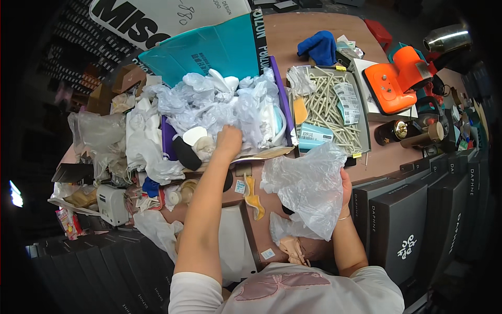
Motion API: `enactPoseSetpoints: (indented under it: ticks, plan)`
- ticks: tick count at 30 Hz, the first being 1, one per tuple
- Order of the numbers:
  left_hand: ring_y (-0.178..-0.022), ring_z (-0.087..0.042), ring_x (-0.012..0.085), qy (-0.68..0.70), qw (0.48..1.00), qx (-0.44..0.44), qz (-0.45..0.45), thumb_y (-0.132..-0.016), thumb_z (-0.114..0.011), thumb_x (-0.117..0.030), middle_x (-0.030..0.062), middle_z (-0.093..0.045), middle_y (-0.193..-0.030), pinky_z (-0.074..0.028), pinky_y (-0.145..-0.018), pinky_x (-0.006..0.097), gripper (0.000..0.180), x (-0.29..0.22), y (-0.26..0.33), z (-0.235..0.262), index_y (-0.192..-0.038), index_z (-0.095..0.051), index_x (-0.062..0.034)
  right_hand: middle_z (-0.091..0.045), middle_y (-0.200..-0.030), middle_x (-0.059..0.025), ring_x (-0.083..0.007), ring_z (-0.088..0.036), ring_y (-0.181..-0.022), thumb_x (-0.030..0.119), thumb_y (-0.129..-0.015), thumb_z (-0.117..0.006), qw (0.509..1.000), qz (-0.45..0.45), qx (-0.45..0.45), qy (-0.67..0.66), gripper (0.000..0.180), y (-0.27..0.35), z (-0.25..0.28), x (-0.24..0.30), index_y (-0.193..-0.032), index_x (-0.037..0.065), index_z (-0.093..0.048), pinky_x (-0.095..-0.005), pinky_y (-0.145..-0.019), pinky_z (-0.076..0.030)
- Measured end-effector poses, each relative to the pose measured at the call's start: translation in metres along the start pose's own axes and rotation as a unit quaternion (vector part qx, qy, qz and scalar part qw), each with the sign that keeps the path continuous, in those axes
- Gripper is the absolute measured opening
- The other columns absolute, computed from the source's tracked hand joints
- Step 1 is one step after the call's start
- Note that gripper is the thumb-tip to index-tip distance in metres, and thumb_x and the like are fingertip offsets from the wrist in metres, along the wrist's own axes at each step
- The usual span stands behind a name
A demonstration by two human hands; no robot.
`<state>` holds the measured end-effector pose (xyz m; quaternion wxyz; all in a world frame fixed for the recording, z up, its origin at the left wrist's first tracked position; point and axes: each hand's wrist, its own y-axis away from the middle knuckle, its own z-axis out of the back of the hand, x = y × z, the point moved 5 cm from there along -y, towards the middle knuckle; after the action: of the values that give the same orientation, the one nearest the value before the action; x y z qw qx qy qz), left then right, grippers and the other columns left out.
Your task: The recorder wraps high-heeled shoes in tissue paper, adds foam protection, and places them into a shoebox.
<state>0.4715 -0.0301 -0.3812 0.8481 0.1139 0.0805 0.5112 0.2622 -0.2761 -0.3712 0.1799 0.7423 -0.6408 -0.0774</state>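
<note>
the left hand (230, 140) is at the near edge of a purple box (282, 99), which is heaped with crumpled plastic wrapping (209, 107); its fingers curl downward and their tips are hidden, so whether this grip pinches anything, i cannot tell. the right hand (345, 187) has its grip closed on the right edge of a clear plastic bag (308, 183), which spreads out to the left, above the near part of the table (293, 27). the thumb is out of sight.

a teal panel (204, 57) stands tilted at the far side of the purple box. a black object (186, 153) and a white oval piece (195, 135) lie at its near left corner, left of the left hand. just right of the box is a tray (363, 112) of pale sticks (327, 97), with a light blue packet (314, 135) at its near end. beyond, to the right, sits an orange device (392, 86). a yellow strip (254, 201) lies between the forearms, and dark boxes (402, 230) stand upright at the right.
</note>
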Motion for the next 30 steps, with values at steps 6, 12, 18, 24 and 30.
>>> enactPoseSetpoints:
  ticks: [6,12,18,24,30]
  plan:
    - [-0.112,-0.054,0.0316,0.212,0.973,-0.046,0.08,-0.078,-0.061,-0.032,0.0147,-0.059,-0.119,-0.044,-0.095,0.039,0.046,0.048,0.002,-0.055,-0.121,-0.056,-0.0161,-0.057,-0.123,-0.0144,-0.0289,-0.057,-0.11,0.03,-0.093,-0.048,0.999,-0.031,0.025,0.016,0.042,0.002,0.01,-0.004,-0.127,0.004,-0.05,-0.0446,-0.096,-0.045]
    - [-0.101,-0.059,0.0361,0.121,0.988,-0.063,0.077,-0.079,-0.062,-0.024,0.0186,-0.063,-0.107,-0.047,-0.086,0.043,0.037,-0.003,0.037,0.046,-0.111,-0.06,-0.0055,-0.058,-0.122,-0.0144,-0.028,-0.057,-0.111,0.024,-0.091,-0.051,0.997,-0.051,0.023,0.045,0.042,0.015,-0.012,-0.01,-0.128,0.004,-0.049,-0.0436,-0.095,-0.046]
    - [-0.114,-0.052,0.0371,0.219,0.967,-0.131,-0.008,-0.075,-0.072,-0.029,0.0217,-0.057,-0.119,-0.042,-0.095,0.042,0.058,-0.017,0.175,0.134,-0.124,-0.053,-0.0029,-0.06,-0.117,-0.0141,-0.0226,-0.06,-0.105,0.014,-0.089,-0.051,0.93,-0.06,0.078,0.353,0.039,0.032,-0.044,-0.022,-0.125,-0.002,-0.049,-0.0364,-0.094,-0.047]
    - [-0.125,-0.042,0.0294,0.399,0.889,0.038,-0.219,-0.07,-0.078,-0.038,0.0167,-0.048,-0.131,-0.025,-0.108,0.041,0.068,-0.086,0.3,0.126,-0.124,-0.052,-0.0076,-0.059,-0.086,0.0023,-0.003,-0.05,-0.078,0.017,-0.092,-0.056,0.729,-0.285,0.338,0.522,0.02,0.09,-0.13,-0.126,-0.103,0.0,-0.06,-0.0196,-0.066,-0.041]
    - [-0.072,-0.062,0.0264,0.449,0.891,0.06,0.002,-0.079,-0.07,-0.027,0.0147,-0.064,-0.079,-0.045,-0.067,0.036,0.029,-0.07,0.444,0.052,-0.093,-0.063,-0.0029,-0.06,-0.075,-0.0025,-0.011,-0.053,-0.064,0.012,-0.075,-0.073,0.488,-0.11,0.435,0.749,0.024,0.134,-0.161,-0.116,-0.092,-0.001,-0.061,-0.026,-0.06,-0.044]
